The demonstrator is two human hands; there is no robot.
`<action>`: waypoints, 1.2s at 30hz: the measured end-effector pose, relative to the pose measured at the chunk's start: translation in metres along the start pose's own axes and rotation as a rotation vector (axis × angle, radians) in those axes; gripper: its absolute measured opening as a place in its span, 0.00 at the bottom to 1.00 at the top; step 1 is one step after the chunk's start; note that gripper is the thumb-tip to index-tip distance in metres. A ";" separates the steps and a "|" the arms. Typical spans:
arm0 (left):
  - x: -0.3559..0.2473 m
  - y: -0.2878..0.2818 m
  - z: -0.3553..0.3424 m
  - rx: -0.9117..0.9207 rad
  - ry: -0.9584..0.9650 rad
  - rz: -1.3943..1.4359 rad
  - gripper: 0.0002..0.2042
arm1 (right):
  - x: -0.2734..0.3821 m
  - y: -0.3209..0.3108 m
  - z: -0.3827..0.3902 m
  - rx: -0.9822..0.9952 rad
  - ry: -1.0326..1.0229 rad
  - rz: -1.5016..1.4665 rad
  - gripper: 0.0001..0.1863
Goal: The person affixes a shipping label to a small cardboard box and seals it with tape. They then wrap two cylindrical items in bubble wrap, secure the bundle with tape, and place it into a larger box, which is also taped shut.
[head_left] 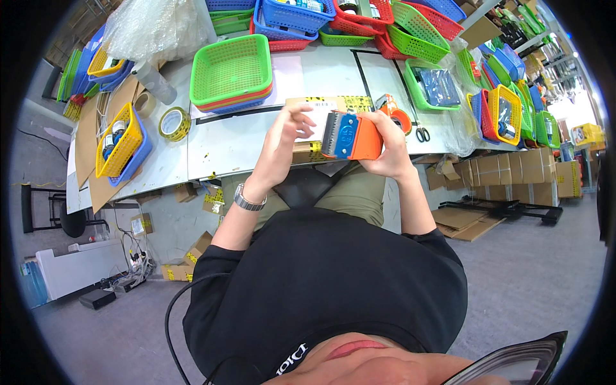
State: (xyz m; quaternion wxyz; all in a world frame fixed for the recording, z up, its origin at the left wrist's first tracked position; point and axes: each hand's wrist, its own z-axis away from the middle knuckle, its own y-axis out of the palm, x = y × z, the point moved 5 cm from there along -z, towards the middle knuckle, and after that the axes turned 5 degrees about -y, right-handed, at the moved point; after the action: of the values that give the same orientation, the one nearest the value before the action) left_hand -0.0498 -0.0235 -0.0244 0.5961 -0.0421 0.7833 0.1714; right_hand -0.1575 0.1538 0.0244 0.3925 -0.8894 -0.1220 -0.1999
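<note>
My right hand (388,144) grips an orange tape dispenser (367,142) with a blue plate and a toothed metal edge facing left. Beyond the knuckles an orange ring-shaped part (402,120) shows; whether it belongs to the same dispenser I cannot tell. My left hand (282,141) hovers just left of the toothed edge, apart from it, fingers loosely bent and spread with nothing seen in them. Under and behind the dispenser lies a small cardboard box (301,153) with yellow-and-black tape and a white label on it, partly covered by my hands and the dispenser.
Scissors (423,134) lie right of my right hand. Stacked baskets, green on top (232,72), stand at the far left. A yellow-and-black tape roll (174,124) and a yellow basket with bottles (119,142) sit left. Another green basket (420,96) holds a dark blue packet.
</note>
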 end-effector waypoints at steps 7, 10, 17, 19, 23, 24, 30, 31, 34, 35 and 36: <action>-0.008 0.024 0.000 -0.145 -0.060 -0.279 0.13 | 0.003 0.001 0.001 0.018 -0.047 0.098 0.31; -0.014 0.024 -0.001 -0.238 0.116 -0.550 0.11 | -0.001 0.001 0.004 0.105 0.005 0.124 0.32; -0.021 -0.035 0.004 -0.392 0.109 -0.667 0.09 | -0.021 -0.043 0.009 0.305 0.180 0.114 0.33; -0.013 -0.104 0.015 -0.537 -0.022 -0.595 0.13 | -0.040 -0.071 0.024 0.319 0.263 0.162 0.33; 0.028 -0.102 0.020 -0.307 -0.248 -0.462 0.13 | -0.076 -0.085 0.041 0.396 0.411 0.113 0.32; 0.037 -0.100 0.018 -0.317 -0.273 -0.428 0.13 | -0.087 -0.081 0.042 0.400 0.466 0.084 0.32; 0.094 -0.110 0.009 -0.313 -0.371 -0.348 0.15 | -0.126 -0.056 0.055 0.415 0.376 0.084 0.30; 0.099 -0.111 0.009 -0.321 -0.393 -0.367 0.15 | -0.129 -0.053 0.057 0.424 0.387 0.099 0.30; 0.104 -0.113 0.010 -0.335 -0.423 -0.397 0.16 | -0.131 -0.046 0.057 0.426 0.419 0.067 0.30; 0.104 -0.114 0.010 -0.339 -0.427 -0.402 0.16 | -0.131 -0.043 0.057 0.422 0.430 0.043 0.30; 0.106 -0.114 0.010 -0.345 -0.430 -0.402 0.16 | -0.132 -0.042 0.057 0.430 0.433 0.037 0.30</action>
State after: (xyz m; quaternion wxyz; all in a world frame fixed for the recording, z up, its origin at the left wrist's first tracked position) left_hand -0.0395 -0.1127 -0.1521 0.7535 -0.2588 0.5753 0.1854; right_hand -0.2755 0.2160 -0.0427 0.5921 -0.7249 -0.0587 -0.3471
